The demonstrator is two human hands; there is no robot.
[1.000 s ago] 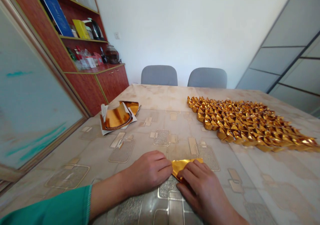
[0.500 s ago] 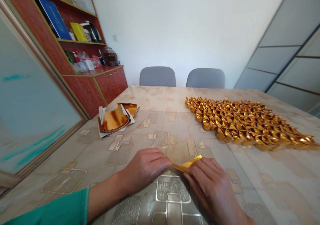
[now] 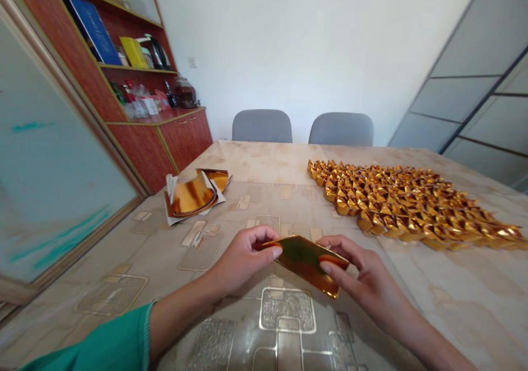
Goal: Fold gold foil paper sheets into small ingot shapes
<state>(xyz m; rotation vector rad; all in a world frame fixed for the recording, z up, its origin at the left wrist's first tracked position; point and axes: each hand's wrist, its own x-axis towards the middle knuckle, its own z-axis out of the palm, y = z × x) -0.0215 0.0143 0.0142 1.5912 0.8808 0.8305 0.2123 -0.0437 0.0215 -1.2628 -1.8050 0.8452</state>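
Note:
Both hands hold one folded piece of gold foil paper (image 3: 303,261) just above the table. My left hand (image 3: 247,258) pinches its left end, thumb in front and fingers behind. At the opposite end my right hand (image 3: 358,269) grips it the same way, thumb on the near face. The paper's shiny side faces me, with a peak at the top and a corner pointing down at the right. Farther off at the left lies a curled stack of gold foil sheets (image 3: 192,195) with white undersides. Rows of folded gold foil pieces (image 3: 404,203) stand close together at the right.
A patterned clear cover lies over the table (image 3: 256,165). Two grey chairs (image 3: 262,125) (image 3: 341,128) stand behind its far edge. To the left are a reddish wooden cabinet (image 3: 181,140) and a frosted glass panel (image 3: 61,156).
The foil paper has been lifted and turned, so its broad shiny face now shows instead of a narrow strip. Both hands have gone from pressing down over it to pinching its ends.

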